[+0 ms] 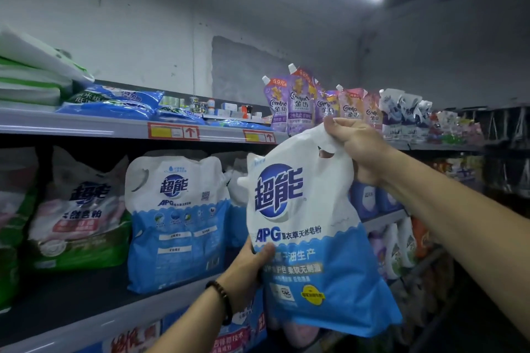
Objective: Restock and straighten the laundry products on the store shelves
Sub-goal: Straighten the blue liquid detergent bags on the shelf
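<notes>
A white-and-blue bag of laundry powder [304, 226] hangs upright in front of the middle shelf [94, 321]. My right hand [355, 146] grips its white handle at the top. My left hand [249, 269] holds the bag's left edge lower down, thumb on the front. A matching white-and-blue bag [175, 223] stands on the shelf just to the left. Another one behind the held bag is mostly hidden.
A pink-and-green powder bag [80, 209] stands further left. The top shelf [86, 130] carries flat blue bags [114, 103] and purple and pink softener pouches [301, 103]. Bottles and pouches [398, 249] fill the lower right shelves. A dark gap lies on the middle shelf front.
</notes>
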`<state>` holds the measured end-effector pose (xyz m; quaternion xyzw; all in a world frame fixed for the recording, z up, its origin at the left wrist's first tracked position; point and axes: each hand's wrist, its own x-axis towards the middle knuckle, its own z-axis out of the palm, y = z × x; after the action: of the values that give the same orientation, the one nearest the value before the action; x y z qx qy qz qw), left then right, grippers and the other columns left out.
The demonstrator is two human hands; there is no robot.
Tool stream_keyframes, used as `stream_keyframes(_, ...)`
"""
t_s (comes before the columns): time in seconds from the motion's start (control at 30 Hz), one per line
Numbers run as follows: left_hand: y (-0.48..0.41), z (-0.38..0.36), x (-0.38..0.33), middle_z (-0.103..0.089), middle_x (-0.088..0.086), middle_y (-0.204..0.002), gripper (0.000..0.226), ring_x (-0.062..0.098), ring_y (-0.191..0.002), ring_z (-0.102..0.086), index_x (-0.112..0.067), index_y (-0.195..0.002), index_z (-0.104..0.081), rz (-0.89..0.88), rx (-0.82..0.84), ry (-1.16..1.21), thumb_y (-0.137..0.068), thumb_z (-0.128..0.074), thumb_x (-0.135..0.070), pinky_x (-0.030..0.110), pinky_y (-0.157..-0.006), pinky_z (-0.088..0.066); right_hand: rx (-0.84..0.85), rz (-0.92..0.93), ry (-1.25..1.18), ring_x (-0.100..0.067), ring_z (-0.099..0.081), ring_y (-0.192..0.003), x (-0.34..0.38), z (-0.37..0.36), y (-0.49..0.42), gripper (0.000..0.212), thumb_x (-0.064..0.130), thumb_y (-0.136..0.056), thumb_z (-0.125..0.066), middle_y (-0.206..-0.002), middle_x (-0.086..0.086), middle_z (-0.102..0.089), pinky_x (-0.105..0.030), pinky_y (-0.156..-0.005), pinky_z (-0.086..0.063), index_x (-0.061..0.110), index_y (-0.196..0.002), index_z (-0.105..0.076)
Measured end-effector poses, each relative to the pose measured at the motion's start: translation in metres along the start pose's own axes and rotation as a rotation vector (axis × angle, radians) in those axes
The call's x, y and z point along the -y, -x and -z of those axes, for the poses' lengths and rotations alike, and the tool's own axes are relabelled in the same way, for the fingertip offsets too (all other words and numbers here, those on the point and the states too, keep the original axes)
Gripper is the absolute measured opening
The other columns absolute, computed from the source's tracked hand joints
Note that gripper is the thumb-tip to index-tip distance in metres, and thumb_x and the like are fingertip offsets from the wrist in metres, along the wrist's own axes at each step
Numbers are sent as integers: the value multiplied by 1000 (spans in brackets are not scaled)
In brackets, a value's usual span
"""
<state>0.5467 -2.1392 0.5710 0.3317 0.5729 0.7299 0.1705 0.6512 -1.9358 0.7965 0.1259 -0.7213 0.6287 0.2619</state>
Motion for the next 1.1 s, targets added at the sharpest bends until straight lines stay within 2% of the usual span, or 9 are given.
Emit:
stream_keyframes(0.17, -4, -9, -6, -72, 24, -127, 73, 45, -116, -70, -1, -136, -58, 19, -84, 57, -76, -93, -25, 60, -102, -55, 37, 24, 14, -21, -71, -62, -14, 14, -6, 33, 34, -107, -54, -75, -8, -75, -35, -58, -62, 6, -101, -70)
stream_keyframes(0.3, -6, -17, -19, -77, 25, -112, 63, 46, -100, -75, -2, -123, -67, 5, -281, 110, -65, -91, -9, 59, -89, -60, -19, 21, 54, -25, -72, -68, -36, 25, -12, 39, 36, -106, -56, -82, -12, -77, -41, -67, -61, 0, -105, -71)
stream_keyframes(0.43, -13, -9, -38, -79, 22, -107, 55, 45, -95, -77, -5, -117, -72, -87, -402, 107, -66, -92, -2, 65, -89, -59, -149, 2, -1, -32, -72, -79, -62, 36, -24, 47, 38, -104, -62, -89, -16, -79, -44, -73, -61, -8, -110, -71)
stream_keyframes(0.5, -17, -6, -43, -80, 21, -103, 46, 44, -91, -78, -7, -112, -73, -130, -478, 110, -70, -90, 2, 62, -86, -61, -156, -61, -64, -32, -71, -87, -78, 41, -24, 60, 51, -93, -71, -105, -20, -78, -43, -74, -59, -1, -122, -67)
stream_keyframes(0.57, -21, -4, -46, -81, 18, -101, 42, 41, -90, -79, -8, -111, -74, -158, -532, 116, -72, -89, 1, 57, -83, -63, -86, -163, 30, -29, -71, -97, -101, 43, -16, 85, 61, -73, -85, -116, -15, -74, -41, -76, -58, 9, -133, -57)
stream_keyframes(0.67, -37, 2, -52, -81, 15, -101, 43, 38, -92, -79, -12, -111, -76, -197, -565, 100, -72, -91, -3, 56, -84, -63, 122, -297, 369, -14, -73, -99, -142, 29, 2, 87, 42, -66, -98, -123, 0, -69, -25, -71, -57, 23, -136, -50)
stream_keyframes(0.77, -56, 4, -56, -82, 10, -100, 42, 32, -90, -80, -13, -110, -77, -230, -556, 8, -72, -92, -5, 49, -79, -65, 118, -290, 323, -4, -77, -87, -173, 12, -2, 83, 20, -62, -102, -114, 5, -75, -17, -66, -59, 23, -128, -52)
stream_keyframes(0.97, -90, 26, -35, -83, 5, -98, 40, 27, -86, -81, -18, -110, -75, -173, -608, -155, -75, -94, -17, 50, -79, -66, 30, -290, 236, -12, -78, -85, -208, -4, -34, 62, 3, -68, -96, -100, 3, -81, -26, -63, -60, 21, -116, -60)
stream_keyframes(1.1, -122, 41, -17, -83, -2, -97, 42, 25, -87, -80, -24, -105, -76, -136, -706, -213, -68, -97, -23, 51, -83, -65, -10, -265, 262, -23, -78, -97, -239, -8, -63, 58, 0, -67, -95, -101, -1, -82, -46, -83, -64, 19, -114, -67)
